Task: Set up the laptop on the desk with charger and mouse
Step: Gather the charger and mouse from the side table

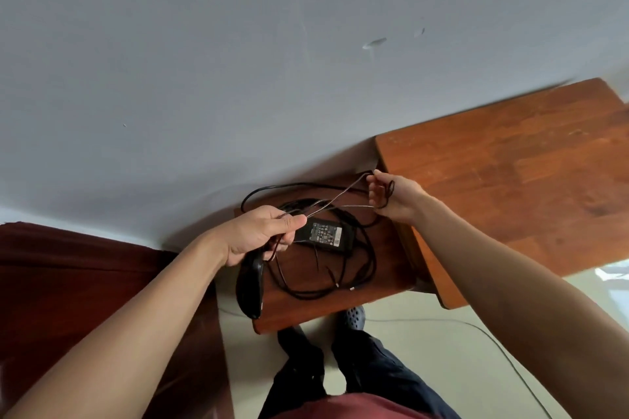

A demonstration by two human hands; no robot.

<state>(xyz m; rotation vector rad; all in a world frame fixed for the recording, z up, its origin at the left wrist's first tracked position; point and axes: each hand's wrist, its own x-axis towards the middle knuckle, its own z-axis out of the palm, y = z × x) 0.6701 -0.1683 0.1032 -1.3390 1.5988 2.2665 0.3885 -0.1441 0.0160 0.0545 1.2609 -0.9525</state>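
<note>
Reddish-brown wooden stool (306, 311), frame centre: black rectangular charger brick (323, 235), label print unreadable. Left hand (262, 231) grips thin grey cable (350, 206); right hand (394, 196) pinches its far loop.

In front of me stands a small dark wooden stool (391, 265). On its top lies the black charger brick (323, 235), label up, with its black cables (372, 260) looped loosely around and beside it. A black mouse (251, 286) is at the stool's left edge, partly over it; I cannot tell whether it rests there. To my right stands the larger wooden desk (510, 163). The pale floor (442, 367) carries a thin cable (425, 319).
</note>
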